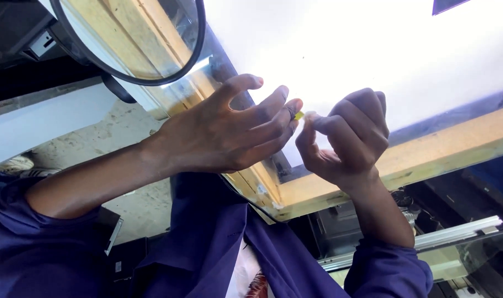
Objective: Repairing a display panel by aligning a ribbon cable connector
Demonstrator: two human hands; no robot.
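Nearest the camera, dark blue sleeves fill the bottom of the view, with both bare forearms reaching up and away from them. The left hand is spread, its index and middle fingers drawn narrow to meet at a tiny yellow-green piece. The right hand is curled into a loose fist, thumb and forefinger pinched close on the other end of that same piece, so the small thing sits between the two hands, held in the air just above the lit surface. As a judgement, the work is mid-way: the piece is gripped and being handled, not yet set down or fixed to anything, and what it is stays too small to tell. Beneath the hands runs a wooden frame whose corner points toward the person, edging a bright white light panel that washes out detail behind the fingertips. To the right below the frame lie an aluminium rail and dark machine parts. Farther off at upper left, a round black-rimmed magnifier lens hangs over the frame's left side, close to the left hand's reach.
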